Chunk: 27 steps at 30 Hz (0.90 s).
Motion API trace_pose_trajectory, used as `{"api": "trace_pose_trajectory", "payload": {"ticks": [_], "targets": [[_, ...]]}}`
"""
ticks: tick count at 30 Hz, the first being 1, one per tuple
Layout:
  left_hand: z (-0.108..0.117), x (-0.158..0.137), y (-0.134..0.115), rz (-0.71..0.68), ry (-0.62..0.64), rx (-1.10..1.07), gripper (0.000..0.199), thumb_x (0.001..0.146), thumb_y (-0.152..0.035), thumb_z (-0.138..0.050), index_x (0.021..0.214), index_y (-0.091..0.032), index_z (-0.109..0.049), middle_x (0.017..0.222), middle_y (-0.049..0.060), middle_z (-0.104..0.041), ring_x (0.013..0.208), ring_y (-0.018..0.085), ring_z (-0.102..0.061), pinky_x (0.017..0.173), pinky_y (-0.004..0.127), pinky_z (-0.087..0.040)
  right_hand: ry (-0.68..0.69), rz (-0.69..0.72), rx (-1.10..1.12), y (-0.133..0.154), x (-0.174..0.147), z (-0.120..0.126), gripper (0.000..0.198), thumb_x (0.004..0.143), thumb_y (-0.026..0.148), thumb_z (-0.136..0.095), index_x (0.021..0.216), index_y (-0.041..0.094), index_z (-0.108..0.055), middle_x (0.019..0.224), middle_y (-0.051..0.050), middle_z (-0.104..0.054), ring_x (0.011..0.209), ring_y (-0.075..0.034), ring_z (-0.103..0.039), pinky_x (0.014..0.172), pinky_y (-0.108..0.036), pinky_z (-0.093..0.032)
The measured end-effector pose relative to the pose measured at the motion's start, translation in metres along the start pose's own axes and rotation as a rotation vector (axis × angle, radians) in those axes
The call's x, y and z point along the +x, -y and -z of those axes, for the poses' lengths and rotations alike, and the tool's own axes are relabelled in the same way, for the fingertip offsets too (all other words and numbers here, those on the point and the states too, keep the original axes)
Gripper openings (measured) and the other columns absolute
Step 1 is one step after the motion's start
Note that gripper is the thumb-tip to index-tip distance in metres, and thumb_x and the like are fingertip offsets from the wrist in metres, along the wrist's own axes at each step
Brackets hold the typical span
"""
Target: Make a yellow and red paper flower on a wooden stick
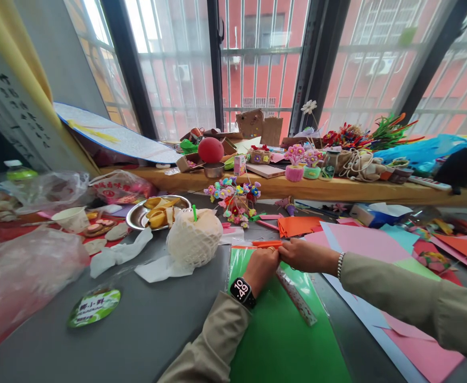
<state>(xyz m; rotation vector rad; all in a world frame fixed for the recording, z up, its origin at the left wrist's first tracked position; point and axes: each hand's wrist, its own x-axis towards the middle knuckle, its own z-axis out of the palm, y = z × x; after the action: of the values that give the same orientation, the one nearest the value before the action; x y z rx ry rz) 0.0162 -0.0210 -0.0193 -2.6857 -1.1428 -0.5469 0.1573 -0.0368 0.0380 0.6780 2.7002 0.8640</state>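
Over by the window (215, 64), the person's left hand (262, 267) and right hand (306, 255) are pinching an orange paper strip (265, 244) at the far edge of a green sheet (281, 346) lying on the grey tabletop (157, 340).

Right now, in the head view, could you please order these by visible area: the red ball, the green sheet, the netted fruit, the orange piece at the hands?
1. Green sheet
2. Netted fruit
3. Red ball
4. Orange piece, visible part only
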Motion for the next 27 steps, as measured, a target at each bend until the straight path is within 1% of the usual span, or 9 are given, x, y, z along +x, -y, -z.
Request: {"api": "trace_pose_trajectory", "payload": {"ticks": [4, 7, 11, 14, 16, 18, 22, 24, 27], "targets": [[0.003, 0.0, 0.0, 0.014, 0.01, -0.021, 0.023, 0.081, -0.02, -0.031, 0.075, -0.013, -0.053, 0.069, 0.006, -0.06, 0.062, 0.017, -0.056, 0.052, 0.026, -0.039, 0.031, -0.072, 0.14, 0.0, 0.004, -0.007, 0.015, 0.071, 0.006, -0.042, 0.07, 0.012, -0.056, 0.066, -0.005, -0.055, 0.057, -0.013, -0.049, 0.044, -0.024, -0.025], [0.004, 0.0, -0.001, 0.04, 0.013, -0.039, 0.024, 0.081, -0.021, -0.031, 0.075, -0.014, -0.053, 0.069, 0.007, -0.059, 0.063, 0.017, -0.056, 0.053, 0.026, -0.039, 0.049, -0.198, 0.234, 0.001, 0.006, -0.014, 0.014, 0.07, 0.008, -0.043, 0.072, 0.013, -0.056, 0.068, -0.005, -0.058, 0.056, -0.012, -0.051, 0.044, -0.024, -0.025], [0.005, 0.0, -0.002, 0.131, 0.007, -0.08, 0.024, 0.081, -0.023, -0.031, 0.078, -0.013, -0.053, 0.069, 0.009, -0.059, 0.065, 0.019, -0.056, 0.055, 0.027, -0.038, -0.003, -0.403, 0.312, 0.003, 0.007, -0.018, 0.012, 0.069, 0.011, -0.045, 0.071, 0.014, -0.056, 0.069, -0.004, -0.059, 0.058, -0.012, -0.053, 0.046, -0.023, -0.026], [0.004, -0.001, -0.003, 0.213, -0.015, -0.196, 0.025, 0.081, -0.026, -0.031, 0.08, -0.013, -0.053, 0.074, 0.009, -0.059, 0.068, 0.019, -0.055, 0.056, 0.026, -0.037, -0.047, -0.478, 0.305, 0.007, 0.007, -0.018, 0.01, 0.07, 0.014, -0.046, 0.069, 0.014, -0.056, 0.068, -0.004, -0.058, 0.059, -0.012, -0.053, 0.047, -0.023, -0.027], [0.004, -0.001, -0.003, 0.247, -0.044, -0.332, 0.023, 0.079, -0.027, -0.034, 0.083, -0.014, -0.053, 0.077, 0.008, -0.059, 0.07, 0.018, -0.054, 0.059, 0.026, -0.037, -0.083, -0.515, 0.286, 0.01, 0.007, -0.019, 0.01, 0.072, 0.016, -0.046, 0.07, 0.013, -0.056, 0.068, -0.004, -0.058, 0.059, -0.012, -0.053, 0.048, -0.023, -0.027], [0.005, 0.0, -0.003, 0.246, -0.077, -0.504, 0.021, 0.078, -0.025, -0.035, 0.083, -0.016, -0.053, 0.079, 0.007, -0.059, 0.071, 0.016, -0.053, 0.062, 0.024, -0.037, -0.118, -0.546, 0.259, 0.012, 0.006, -0.022, 0.012, 0.074, 0.017, -0.046, 0.07, 0.013, -0.056, 0.068, -0.004, -0.058, 0.059, -0.013, -0.053, 0.048, -0.023, -0.027], [0.007, 0.003, -0.004, 0.255, -0.101, -0.875, 0.022, 0.076, -0.026, -0.037, 0.075, -0.016, -0.057, 0.071, 0.004, -0.059, 0.064, 0.013, -0.052, 0.06, 0.022, -0.037, -0.183, -0.589, 0.2, 0.015, 0.004, -0.028, 0.013, 0.074, 0.019, -0.046, 0.066, 0.014, -0.055, 0.065, -0.004, -0.057, 0.058, -0.013, -0.052, 0.048, -0.023, -0.027], [0.007, 0.005, -0.004, 0.334, -0.063, -1.111, 0.025, 0.074, -0.031, -0.039, 0.073, -0.015, -0.058, 0.066, 0.003, -0.058, 0.057, 0.013, -0.052, 0.054, 0.022, -0.037, -0.227, -0.605, 0.171, 0.014, 0.003, -0.029, 0.013, 0.074, 0.02, -0.047, 0.066, 0.014, -0.055, 0.065, -0.003, -0.056, 0.058, -0.013, -0.051, 0.048, -0.024, -0.027], [0.007, 0.008, -0.005, 0.559, -0.011, -1.49, 0.033, 0.072, -0.041, -0.04, 0.068, -0.012, -0.058, 0.057, 0.001, -0.054, 0.05, 0.011, -0.051, 0.049, 0.023, -0.039, -0.299, -0.608, 0.104, 0.015, 0.003, -0.028, 0.012, 0.074, 0.018, -0.047, 0.066, 0.014, -0.055, 0.064, -0.003, -0.056, 0.056, -0.013, -0.05, 0.048, -0.025, -0.026]]}}
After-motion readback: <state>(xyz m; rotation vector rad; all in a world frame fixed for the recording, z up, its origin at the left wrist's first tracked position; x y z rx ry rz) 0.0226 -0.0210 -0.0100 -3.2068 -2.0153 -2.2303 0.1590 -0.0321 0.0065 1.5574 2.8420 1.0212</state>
